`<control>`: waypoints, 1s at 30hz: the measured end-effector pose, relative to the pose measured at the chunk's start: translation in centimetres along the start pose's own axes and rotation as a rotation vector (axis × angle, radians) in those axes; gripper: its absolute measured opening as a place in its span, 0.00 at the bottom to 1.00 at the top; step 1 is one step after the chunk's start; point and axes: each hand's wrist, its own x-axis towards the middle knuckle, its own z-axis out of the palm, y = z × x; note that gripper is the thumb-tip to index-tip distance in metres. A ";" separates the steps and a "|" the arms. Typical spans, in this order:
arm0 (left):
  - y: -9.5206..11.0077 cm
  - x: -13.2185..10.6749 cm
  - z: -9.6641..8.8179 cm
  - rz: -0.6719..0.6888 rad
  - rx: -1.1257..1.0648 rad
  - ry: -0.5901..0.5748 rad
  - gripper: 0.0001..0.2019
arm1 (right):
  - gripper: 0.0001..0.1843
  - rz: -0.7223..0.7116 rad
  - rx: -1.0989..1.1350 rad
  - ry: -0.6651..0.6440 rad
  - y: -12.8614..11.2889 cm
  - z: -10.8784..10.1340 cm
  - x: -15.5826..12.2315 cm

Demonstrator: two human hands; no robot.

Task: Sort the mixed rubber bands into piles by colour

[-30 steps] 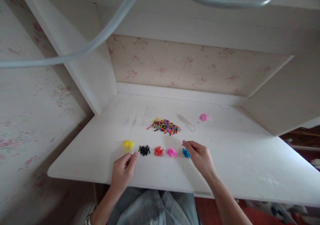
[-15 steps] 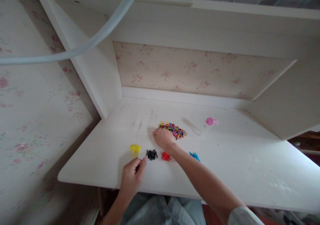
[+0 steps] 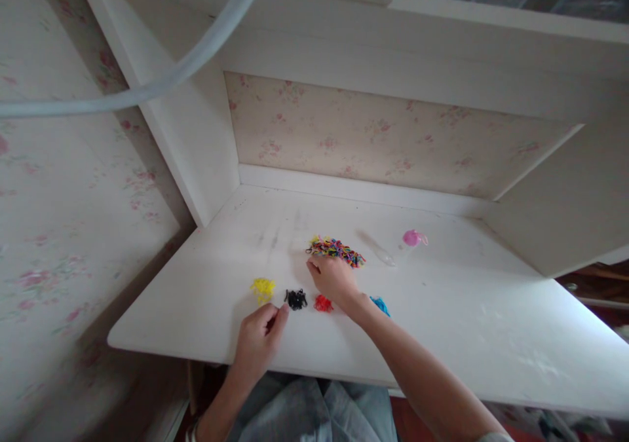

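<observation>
A mixed heap of small coloured rubber bands (image 3: 337, 250) lies mid-desk. In front of it sit sorted little piles: yellow (image 3: 263, 288), black (image 3: 295, 298), red (image 3: 323, 303) and blue (image 3: 380, 304); a pink pile is hidden under my right arm. My right hand (image 3: 333, 277) hovers between the heap and the red pile, fingers curled in a pinch; what it holds is too small to make out. My left hand (image 3: 259, 338) rests near the desk's front edge below the black pile, fingers loosely closed.
The white desk (image 3: 442, 311) is boxed in by side panels and a floral back wall. A clear plastic bag with a pink clump (image 3: 414, 238) lies right of the heap. A grey hose (image 3: 147, 88) arcs overhead. My lap is below the front edge.
My right hand went from the blue pile up to the mixed heap, then drew back a little toward the red pile. The left hand has barely moved.
</observation>
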 end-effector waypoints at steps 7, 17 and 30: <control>0.0 0.1 -0.1 0.004 -0.017 -0.014 0.20 | 0.17 0.074 0.039 0.110 3.2 0.4 -7.6; 0.4 0.1 0.0 0.047 0.052 -0.037 0.20 | 0.13 0.021 -0.068 0.134 2.3 2.7 -9.6; 0.1 0.0 0.3 0.058 0.089 -0.059 0.20 | 0.15 0.182 0.174 0.269 6.0 2.2 -12.4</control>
